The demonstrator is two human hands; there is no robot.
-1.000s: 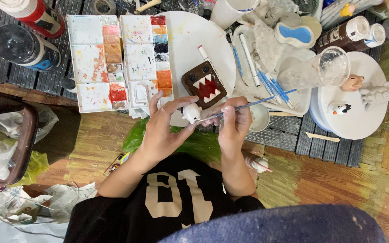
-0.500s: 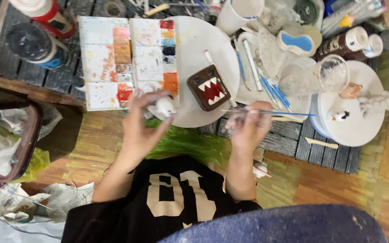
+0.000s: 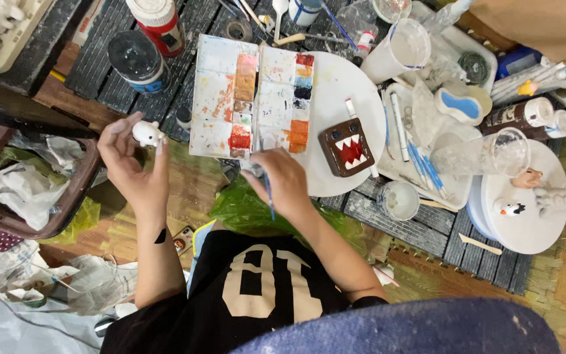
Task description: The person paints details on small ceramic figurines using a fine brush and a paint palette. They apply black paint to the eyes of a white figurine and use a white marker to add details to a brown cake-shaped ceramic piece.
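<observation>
Swung out to nine o'clock, left hand (image 3: 133, 164) pinching white figurine (image 3: 146, 134); right hand (image 3: 283, 183) gripping blue paintbrush (image 3: 268, 190) at paint palette (image 3: 250, 98).

Even, warm indoor light; soft shadows; mild glare on white plate (image 3: 342, 85); bottom foreground blurred; slight wide-angle distortion.
</observation>
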